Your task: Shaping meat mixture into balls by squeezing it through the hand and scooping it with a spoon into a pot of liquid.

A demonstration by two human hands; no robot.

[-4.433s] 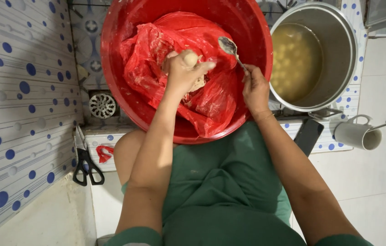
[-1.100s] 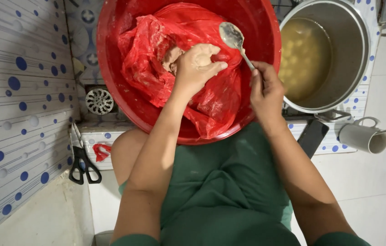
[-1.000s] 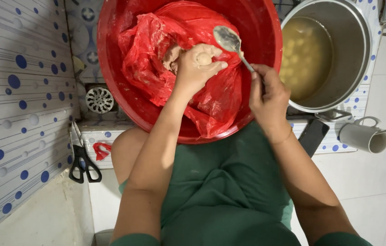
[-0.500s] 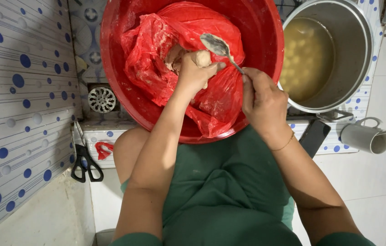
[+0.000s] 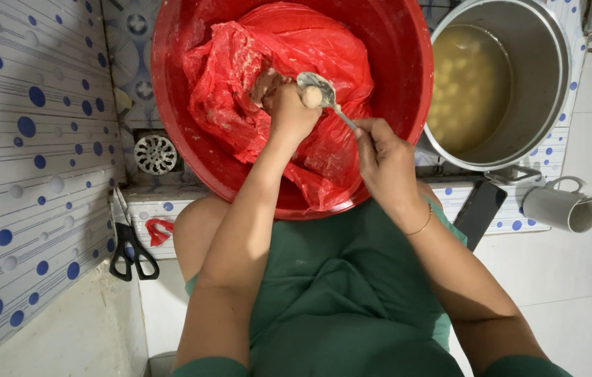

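Left hand (image 5: 289, 115) cupped shut on dough in red bag (image 5: 240, 105), pressing lump onto spoon (image 5: 317, 91) gripped by right hand (image 5: 383, 157) over red basin (image 5: 408, 84).

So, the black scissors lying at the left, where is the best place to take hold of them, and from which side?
Grip the scissors by the two black handle loops, which lie at the near end, toward the person. The blades point away, up along the dotted tile wall, so come from the near, open side; the wall blocks the left.
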